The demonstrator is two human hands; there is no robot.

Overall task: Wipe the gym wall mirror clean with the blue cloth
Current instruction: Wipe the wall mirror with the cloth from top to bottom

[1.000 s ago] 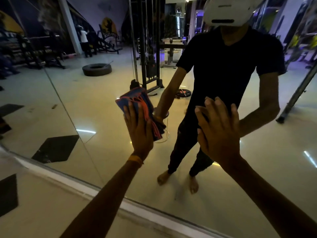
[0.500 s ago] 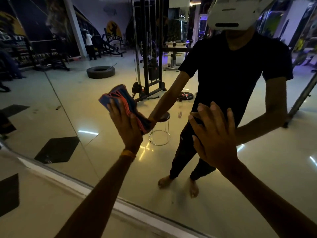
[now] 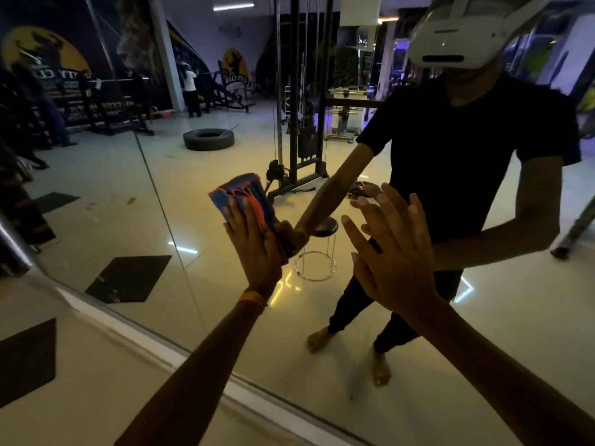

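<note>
The large frameless glass wall mirror (image 3: pixel 515 317) fills the view. On the mirror's glass the right hand (image 3: pixel 392 259) lies flat, fingers spread and grasping nothing. Just beside it the left hand (image 3: pixel 257 252), fingers straight, presses the folded blue cloth with orange stitched edging (image 3: pixel 238 194) against the mirror.

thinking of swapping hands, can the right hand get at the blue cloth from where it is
Probably yes. The right hand lies open on the mirror, holding nothing, just beside the left hand that presses the blue cloth to the glass. Only bare glass shows between them.
</note>
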